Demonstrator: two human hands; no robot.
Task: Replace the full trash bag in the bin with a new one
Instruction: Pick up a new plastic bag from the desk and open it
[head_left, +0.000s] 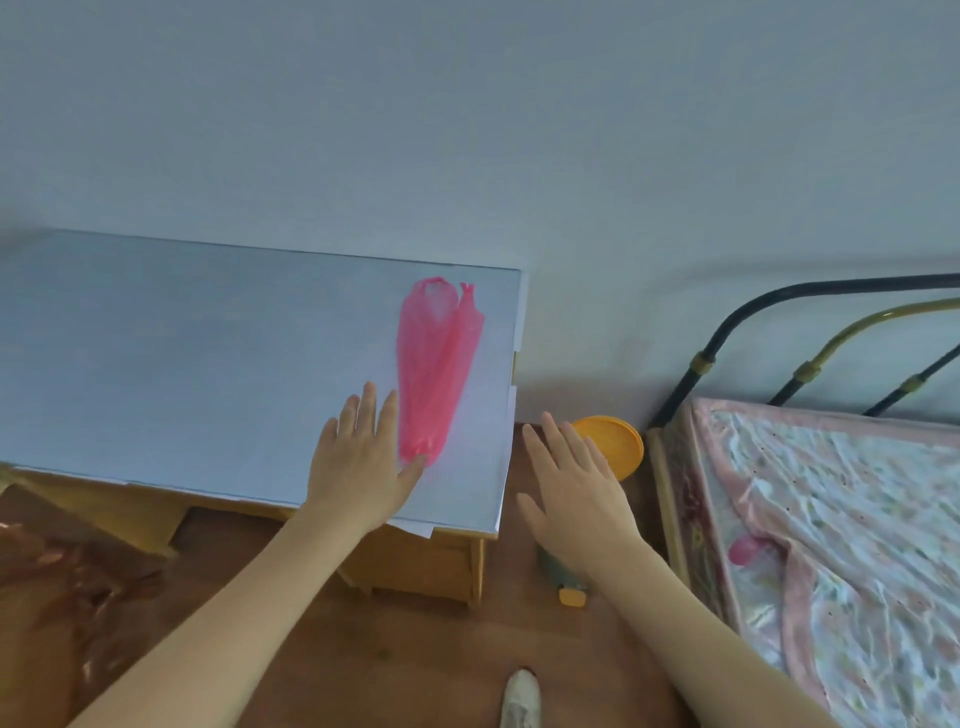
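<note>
A flat pink plastic bag (439, 364) lies lengthwise on the grey desk top (208, 364), near its right end. My left hand (363, 462) rests flat on the desk just left of the bag, fingers spread, thumb touching the bag's near end. My right hand (571, 493) hovers open in the gap right of the desk, holding nothing. Behind its fingers sits a round yellow bin (615, 441) on the floor against the wall, partly hidden; I cannot tell what it holds.
A bed with a pink patterned cover (831, 545) and a dark metal headboard (805, 332) stands at the right. The floor (441, 649) is brown wood. My shoe (519, 699) shows at the bottom edge. A small yellow-tipped object (571, 595) lies under my right wrist.
</note>
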